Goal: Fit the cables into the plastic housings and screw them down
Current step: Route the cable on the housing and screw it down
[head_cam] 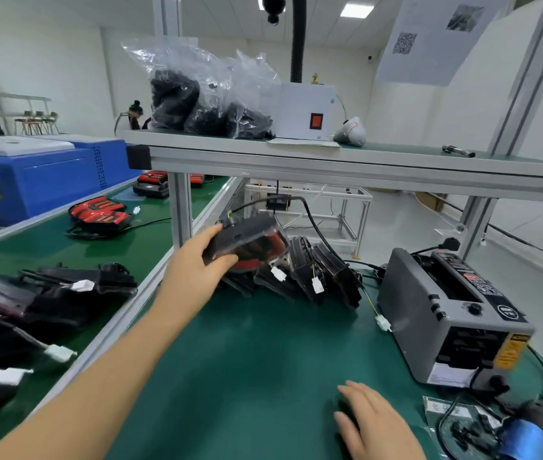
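Left hand lifts one housing from the row at the back of the table; right hand lies flat in front.

The left hand (197, 260) reaches forward, its thumb and fingers clamped on a black-and-red plastic housing (250, 240) held just above a leaning row of housings (316, 273) at the far edge of the green table (246, 360). A black cable (310, 217) arcs up from the held housing and down behind the row, where white connectors (317, 286) hang. The right hand (373, 423) rests on the table near the front, fingers relaxed and gripping nothing. A grey machine (446, 313) stands to the right, and bags of black parts (203, 94) sit on the shelf (329, 161) above.
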`<action>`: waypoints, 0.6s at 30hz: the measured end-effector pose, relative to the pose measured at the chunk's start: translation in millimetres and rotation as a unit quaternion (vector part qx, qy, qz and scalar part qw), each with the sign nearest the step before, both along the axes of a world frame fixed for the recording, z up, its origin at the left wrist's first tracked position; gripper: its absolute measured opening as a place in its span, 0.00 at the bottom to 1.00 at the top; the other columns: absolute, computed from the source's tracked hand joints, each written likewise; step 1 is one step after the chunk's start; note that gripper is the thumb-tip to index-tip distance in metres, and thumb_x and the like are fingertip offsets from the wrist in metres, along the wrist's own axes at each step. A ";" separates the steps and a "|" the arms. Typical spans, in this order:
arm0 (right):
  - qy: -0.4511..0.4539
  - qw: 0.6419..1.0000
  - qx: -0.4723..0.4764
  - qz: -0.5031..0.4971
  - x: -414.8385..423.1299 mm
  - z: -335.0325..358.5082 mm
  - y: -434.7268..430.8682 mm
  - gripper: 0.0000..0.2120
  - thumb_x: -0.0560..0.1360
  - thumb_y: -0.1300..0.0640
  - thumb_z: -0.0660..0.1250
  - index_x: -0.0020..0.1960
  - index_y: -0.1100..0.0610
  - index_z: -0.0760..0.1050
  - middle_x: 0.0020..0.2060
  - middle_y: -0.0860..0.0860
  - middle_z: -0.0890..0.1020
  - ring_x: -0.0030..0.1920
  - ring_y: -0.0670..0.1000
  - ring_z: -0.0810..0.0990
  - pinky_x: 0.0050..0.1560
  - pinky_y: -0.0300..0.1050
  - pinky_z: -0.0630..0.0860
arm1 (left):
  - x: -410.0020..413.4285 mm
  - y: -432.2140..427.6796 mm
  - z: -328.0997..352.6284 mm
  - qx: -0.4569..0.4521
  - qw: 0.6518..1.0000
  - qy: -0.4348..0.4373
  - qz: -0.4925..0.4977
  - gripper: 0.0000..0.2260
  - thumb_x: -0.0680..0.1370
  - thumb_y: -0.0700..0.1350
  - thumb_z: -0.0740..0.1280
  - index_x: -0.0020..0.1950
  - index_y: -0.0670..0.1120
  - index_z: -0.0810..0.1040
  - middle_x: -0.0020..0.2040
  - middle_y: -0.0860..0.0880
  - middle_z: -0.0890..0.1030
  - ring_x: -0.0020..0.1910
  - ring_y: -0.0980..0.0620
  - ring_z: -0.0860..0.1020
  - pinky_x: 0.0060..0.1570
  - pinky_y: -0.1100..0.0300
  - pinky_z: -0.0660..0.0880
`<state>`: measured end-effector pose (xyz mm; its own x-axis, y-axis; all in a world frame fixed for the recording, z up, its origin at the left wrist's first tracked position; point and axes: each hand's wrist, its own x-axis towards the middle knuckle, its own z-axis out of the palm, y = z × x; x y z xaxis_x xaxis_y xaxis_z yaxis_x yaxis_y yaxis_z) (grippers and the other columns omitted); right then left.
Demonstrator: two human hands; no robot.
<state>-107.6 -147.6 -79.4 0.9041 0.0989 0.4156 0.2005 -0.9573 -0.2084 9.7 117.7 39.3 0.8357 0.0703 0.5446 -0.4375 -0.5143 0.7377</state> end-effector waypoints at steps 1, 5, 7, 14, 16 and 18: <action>0.013 1.000 0.011 0.005 -2.2 1.7 1.5 0.27 0.48 0.49 0.85 0.44 0.52 0.84 0.44 0.44 0.84 0.42 0.41 0.84 0.35 0.32 0.76 | -12.0 -0.1 -8.8 0.016 1.000 -0.013 0.003 0.22 0.73 0.43 0.72 0.65 0.56 0.74 0.53 0.61 0.78 0.50 0.59 0.76 0.50 0.67 0.69; 0.022 0.993 0.115 0.004 -6.5 5.0 -2.5 0.17 0.79 0.48 0.60 0.67 0.44 0.67 0.65 0.35 0.68 0.67 0.38 0.66 0.60 0.28 0.60 | -58.4 -3.1 -43.7 0.097 0.993 -0.051 -0.032 0.26 0.73 0.41 0.73 0.69 0.51 0.71 0.61 0.60 0.75 0.58 0.66 0.72 0.57 0.77 0.63; 0.049 0.985 0.167 -0.001 -9.5 7.6 -1.6 0.12 0.79 0.49 0.59 0.62 0.41 0.69 0.60 0.34 0.70 0.64 0.39 0.69 0.56 0.29 0.62 | -78.0 -5.5 -58.0 0.145 0.985 -0.071 -0.059 0.28 0.71 0.39 0.74 0.69 0.50 0.71 0.64 0.59 0.74 0.60 0.64 0.73 0.59 0.75 0.65; 0.112 0.923 0.366 0.029 -26.3 18.6 7.3 0.11 0.77 0.58 0.65 0.49 0.42 0.78 0.48 0.38 0.81 0.51 0.39 0.79 0.50 0.29 0.71 | -125.8 -19.9 -104.4 0.298 0.939 -0.157 -0.073 0.37 0.58 0.36 0.80 0.65 0.48 0.74 0.62 0.50 0.78 0.59 0.52 0.79 0.47 0.60 0.80; 0.120 0.907 0.403 0.039 -33.5 19.2 12.6 0.12 0.77 0.58 0.65 0.50 0.41 0.79 0.48 0.36 0.81 0.52 0.36 0.77 0.50 0.26 0.69 | -133.2 -24.1 -114.9 0.319 0.928 -0.178 -0.075 0.37 0.58 0.35 0.78 0.65 0.49 0.72 0.61 0.49 0.80 0.58 0.51 0.80 0.45 0.62 0.80; 0.130 0.895 0.423 0.051 -39.4 18.2 17.1 0.12 0.78 0.57 0.64 0.52 0.40 0.79 0.49 0.31 0.80 0.54 0.30 0.74 0.50 0.21 0.66 | -138.8 -27.8 -120.9 0.330 0.921 -0.195 -0.070 0.33 0.61 0.34 0.75 0.65 0.49 0.73 0.60 0.48 0.80 0.58 0.49 0.80 0.42 0.61 0.80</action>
